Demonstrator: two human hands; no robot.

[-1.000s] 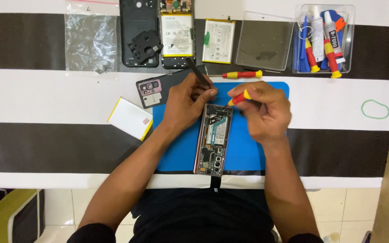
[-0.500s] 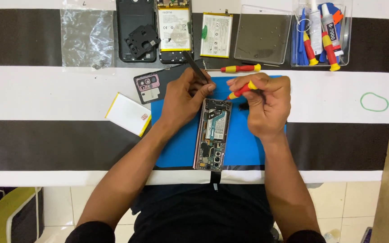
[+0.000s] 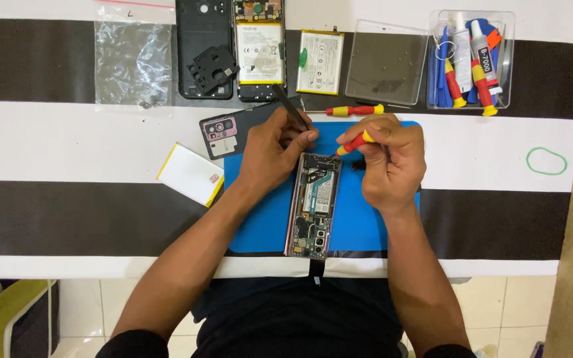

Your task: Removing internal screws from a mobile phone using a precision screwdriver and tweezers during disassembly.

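Observation:
An opened phone (image 3: 313,207) with its circuit boards exposed lies lengthwise on a blue mat (image 3: 266,219). My left hand (image 3: 270,152) grips black tweezers (image 3: 291,108) and rests at the phone's far end. My right hand (image 3: 389,162) holds a red and yellow screwdriver (image 3: 353,144), its tip pointing down at the phone's top edge. Both hands sit close together over that end of the phone.
A phone back cover (image 3: 223,134) and a white battery (image 3: 190,174) lie left of the mat. At the back are a plastic bag (image 3: 132,63), another opened phone (image 3: 258,50), a black phone shell (image 3: 202,46), a battery (image 3: 320,61), a clear lid (image 3: 384,63), a tool box (image 3: 472,59), and a spare screwdriver (image 3: 354,110). A green rubber band (image 3: 546,160) lies right.
The view has shifted slightly. Both hands stay at the phone's far end, with the screwdriver tilted a little differently.

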